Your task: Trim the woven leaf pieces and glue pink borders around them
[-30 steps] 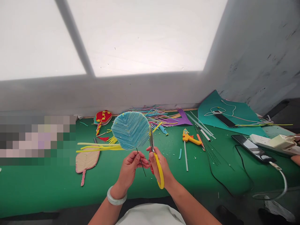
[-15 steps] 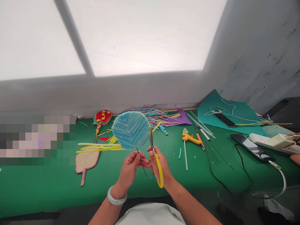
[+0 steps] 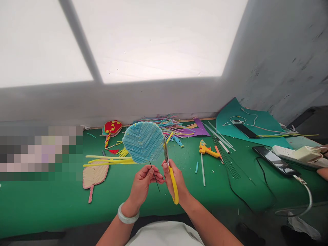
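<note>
Tabletop point(image 3: 51, 208): leaf-shaped piece point(image 3: 94, 175) lying at left; long strips point(image 3: 109, 160) just behind it; paddle-shaped piece point(image 3: 112, 127) at the back edge. Loose strip heap point(image 3: 169, 125) back centre. Round woven fan point(image 3: 143, 142) held above the middle, left hand point(image 3: 143, 182) below it on its wire stem point(image 3: 154, 176), right hand point(image 3: 176, 182) beside with scissors point(image 3: 170, 171) at the fan's right edge. Glue gun point(image 3: 207, 149) right of centre; thin wires point(image 3: 229, 160) beyond; phone point(image 3: 274, 160) and power strip point(image 3: 294, 154) far right.
</note>
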The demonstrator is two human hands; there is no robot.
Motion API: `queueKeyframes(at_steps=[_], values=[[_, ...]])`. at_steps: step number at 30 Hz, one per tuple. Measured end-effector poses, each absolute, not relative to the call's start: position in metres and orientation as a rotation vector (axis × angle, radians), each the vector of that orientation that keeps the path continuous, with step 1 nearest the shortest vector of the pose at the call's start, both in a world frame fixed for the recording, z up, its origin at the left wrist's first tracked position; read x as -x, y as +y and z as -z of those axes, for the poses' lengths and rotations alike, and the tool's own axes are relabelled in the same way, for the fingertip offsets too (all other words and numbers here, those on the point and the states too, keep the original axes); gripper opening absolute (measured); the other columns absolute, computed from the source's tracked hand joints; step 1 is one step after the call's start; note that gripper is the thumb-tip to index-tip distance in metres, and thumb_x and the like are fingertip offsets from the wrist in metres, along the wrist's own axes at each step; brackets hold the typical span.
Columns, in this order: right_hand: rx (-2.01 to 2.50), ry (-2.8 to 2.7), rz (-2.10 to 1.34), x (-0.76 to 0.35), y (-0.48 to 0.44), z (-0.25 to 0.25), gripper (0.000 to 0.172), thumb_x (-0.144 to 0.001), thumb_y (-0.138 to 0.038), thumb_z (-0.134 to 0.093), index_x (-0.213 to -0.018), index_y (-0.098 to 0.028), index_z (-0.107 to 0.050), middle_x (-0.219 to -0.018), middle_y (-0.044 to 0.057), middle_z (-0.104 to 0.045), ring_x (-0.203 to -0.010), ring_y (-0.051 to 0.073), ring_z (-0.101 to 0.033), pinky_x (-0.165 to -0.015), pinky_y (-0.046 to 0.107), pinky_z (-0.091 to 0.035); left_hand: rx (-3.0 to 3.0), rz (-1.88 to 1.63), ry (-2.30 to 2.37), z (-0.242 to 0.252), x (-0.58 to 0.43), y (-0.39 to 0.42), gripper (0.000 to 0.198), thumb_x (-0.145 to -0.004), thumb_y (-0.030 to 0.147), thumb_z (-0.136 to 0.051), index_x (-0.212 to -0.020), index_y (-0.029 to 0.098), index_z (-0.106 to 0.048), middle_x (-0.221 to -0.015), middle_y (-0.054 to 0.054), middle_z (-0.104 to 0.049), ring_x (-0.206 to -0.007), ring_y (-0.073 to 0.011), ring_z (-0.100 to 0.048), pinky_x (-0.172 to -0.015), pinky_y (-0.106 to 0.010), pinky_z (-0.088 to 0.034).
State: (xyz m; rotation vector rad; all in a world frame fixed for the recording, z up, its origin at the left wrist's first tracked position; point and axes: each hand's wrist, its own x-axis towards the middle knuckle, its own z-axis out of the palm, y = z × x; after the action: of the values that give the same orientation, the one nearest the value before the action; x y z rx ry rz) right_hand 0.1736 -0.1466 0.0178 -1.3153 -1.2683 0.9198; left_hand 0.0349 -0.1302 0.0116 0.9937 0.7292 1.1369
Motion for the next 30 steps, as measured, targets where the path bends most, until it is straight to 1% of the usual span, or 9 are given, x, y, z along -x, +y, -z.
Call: queueKeyframes(at_steps=[8, 17, 20, 24, 30], values=[[1.323, -1.277, -0.876, -0.1735, -0.1474, -0.0189, 0.057, -0.090, -0.076, -0.037, -0.089, -0.021, -0.054, -0.062, -0.005, -0.047, -0.053, 0.012, -0.042, -0.050, 0.025, -0.038, -0.988, -1.141, 0.720, -0.0112, -0.0352, -0.1295, 0.041, -0.076, 0.052, -0.082, -0.086, 0.015, -0.068, -0.073, -0.005, -0.073, -0.063, -0.0173, -0.070, -0.066, -0.031, -0.057], [1.314, -1.276, -0.890, -0.1728, -0.1471, -0.0179, 0.054, -0.092, -0.074, -0.037, -0.089, -0.022, -0.053, -0.059, -0.006, -0.045, -0.050, 0.012, -0.040, -0.048, 0.024, -0.037, -0.989, -1.140, 0.717, -0.0127, -0.0349, -0.1306, 0.040, -0.076, 0.051, -0.083, -0.085, 0.015, -0.068, -0.072, -0.004, -0.073, -0.063, -0.0168, -0.070, -0.066, -0.029, -0.057], [1.312, -1.269, -0.877, -0.1724, -0.1475, -0.0161, 0.052, -0.092, -0.073, -0.039, -0.086, -0.023, -0.051, -0.061, -0.006, -0.046, -0.053, 0.012, -0.041, -0.050, 0.024, -0.038, -0.988, -1.139, 0.717, -0.0125, -0.0351, -0.1298, 0.041, -0.076, 0.052, -0.083, -0.085, 0.014, -0.068, -0.072, -0.004, -0.073, -0.062, -0.0169, -0.070, -0.065, -0.029, -0.057], [1.310, -1.265, -0.879, -0.1723, -0.1482, -0.0139, 0.050, -0.094, -0.071, -0.039, -0.082, -0.024, -0.048, -0.059, -0.007, -0.044, -0.051, 0.011, -0.039, -0.049, 0.024, -0.036, -0.986, -1.137, 0.717, -0.0123, -0.0354, -0.1293, 0.041, -0.076, 0.052, -0.082, -0.086, 0.014, -0.068, -0.072, -0.004, -0.074, -0.062, -0.0173, -0.070, -0.066, -0.030, -0.058], [1.325, -1.273, -0.836, -0.1723, -0.1482, -0.0172, 0.052, -0.092, -0.073, -0.039, -0.076, -0.024, -0.044, -0.059, -0.006, -0.044, -0.053, 0.012, -0.037, -0.050, 0.024, -0.034, -0.990, -1.139, 0.717, -0.0111, -0.0347, -0.1291, 0.041, -0.077, 0.052, -0.082, -0.087, 0.014, -0.068, -0.072, -0.005, -0.074, -0.063, -0.0174, -0.070, -0.066, -0.030, -0.058]])
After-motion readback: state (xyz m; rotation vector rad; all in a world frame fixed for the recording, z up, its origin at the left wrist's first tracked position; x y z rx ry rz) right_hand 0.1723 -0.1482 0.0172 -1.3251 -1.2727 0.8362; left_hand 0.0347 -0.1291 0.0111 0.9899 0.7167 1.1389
